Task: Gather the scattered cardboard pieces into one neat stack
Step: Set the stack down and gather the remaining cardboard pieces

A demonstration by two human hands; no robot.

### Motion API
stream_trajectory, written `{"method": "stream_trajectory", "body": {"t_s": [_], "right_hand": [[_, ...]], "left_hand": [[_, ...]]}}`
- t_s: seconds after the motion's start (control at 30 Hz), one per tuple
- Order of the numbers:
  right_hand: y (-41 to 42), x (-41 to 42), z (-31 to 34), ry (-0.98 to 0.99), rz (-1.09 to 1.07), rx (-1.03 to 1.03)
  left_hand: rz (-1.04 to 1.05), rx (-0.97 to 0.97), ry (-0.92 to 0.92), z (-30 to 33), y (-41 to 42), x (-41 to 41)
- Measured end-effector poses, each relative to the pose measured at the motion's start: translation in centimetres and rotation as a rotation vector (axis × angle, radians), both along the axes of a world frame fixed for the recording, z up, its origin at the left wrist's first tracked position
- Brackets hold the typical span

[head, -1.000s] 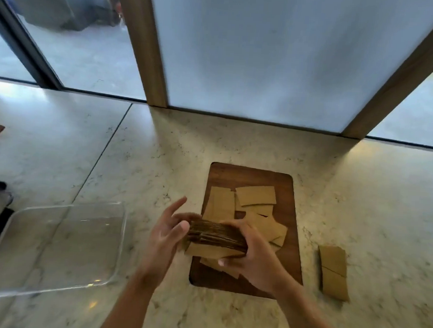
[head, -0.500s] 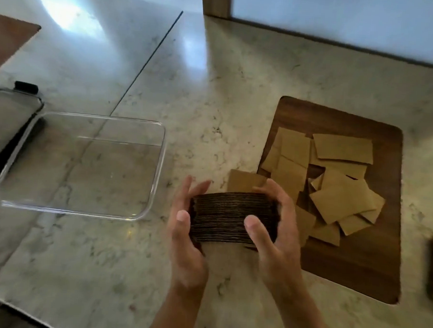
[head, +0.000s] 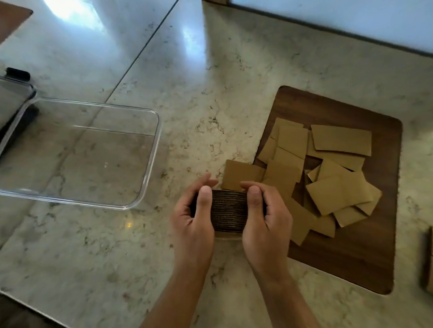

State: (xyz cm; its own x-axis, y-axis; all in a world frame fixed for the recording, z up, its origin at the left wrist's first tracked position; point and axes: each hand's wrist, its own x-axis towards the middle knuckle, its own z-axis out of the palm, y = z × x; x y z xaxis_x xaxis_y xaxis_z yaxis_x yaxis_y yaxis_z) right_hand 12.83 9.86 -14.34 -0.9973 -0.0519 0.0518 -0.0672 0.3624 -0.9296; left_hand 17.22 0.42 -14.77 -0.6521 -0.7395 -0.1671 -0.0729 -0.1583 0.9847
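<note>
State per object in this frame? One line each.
left hand: gripping stack's left end
right hand: gripping stack's right end
cardboard stack: squared, held between both hands
loose cardboard pieces: scattered, overlapping on wooden board
clear container: open, empty

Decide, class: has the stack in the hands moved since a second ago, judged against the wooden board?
Yes. The stack left its place over the wooden board and now sits left of the board's edge, above the counter.

Bare forearms (head: 180, 302), no sleeves
</note>
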Motion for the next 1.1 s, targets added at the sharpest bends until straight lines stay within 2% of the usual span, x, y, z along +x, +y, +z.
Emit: {"method": "stream_trajectory", "body": {"t_s": [0.07, 0.13, 0.23, 0.3, 0.37, 0.5, 0.67, 0.77, 0.83, 0.9, 0.97, 1.03, 1.07, 1.1], "right_hand": [[0.6, -0.3, 0.9, -0.047, 0.097, 0.048], [1.8, -0.7, 2.3, -0.058, 0.283, 0.280], [3.5, -1.9, 5.2, 0.160, 0.613, 0.783], [3.0, -2.8, 6.6, 0.281, 0.821, 0.989], [1.3, -2.8, 6.9, 0.340, 0.948, 1.109], [-0.4, -2.4, 5.9, 0.387, 1.017, 1.191], [0.2, -2.8, 5.9, 0.363, 1.022, 1.029], [0.0, -2.6, 6.4, 0.354, 1.008, 1.038], [0.2, -2.2, 6.3, 0.340, 0.974, 1.061], [0.1, -1.7, 6.3, 0.323, 0.960, 1.065], [0.8, -1.7, 6.1, 0.363, 0.916, 1.082], [1.2, -2.0, 6.0, 0.436, 0.891, 1.055], [1.5, -2.0, 5.9, 0.455, 0.881, 1.051], [1.9, -1.9, 5.6, 0.463, 0.871, 1.080]], "left_hand": [[0.021, -0.028, -0.021, -0.1, 0.0, -0.2], [0.026, -0.021, -0.006, 0.1, 0.2, -0.1], [0.015, -0.008, 0.012, 0.3, 0.3, 0.0], [0.023, -0.007, 0.010, 0.4, 0.2, 0.0], [0.014, -0.008, 0.000, 0.5, 0.2, 0.0], [-0.020, 0.024, -0.007, 0.1, -0.2, 0.3], [-0.069, 0.080, -0.009, 1.1, -0.4, 0.3], [-0.128, 0.107, 0.032, 0.7, -1.0, 0.8], [-0.186, 0.260, 0.089, -0.2, -1.3, 1.0], [-0.324, 0.616, 0.190, -0.2, -1.9, 0.6], [-0.307, 0.776, 0.130, -0.2, -2.2, -0.2], [-0.226, 0.730, 0.086, -0.3, -2.3, -0.2], [-0.193, 0.511, 0.047, 0.1, -1.6, -0.4], [-0.195, 0.355, 0.084, 0.6, -0.4, -0.5]]}}
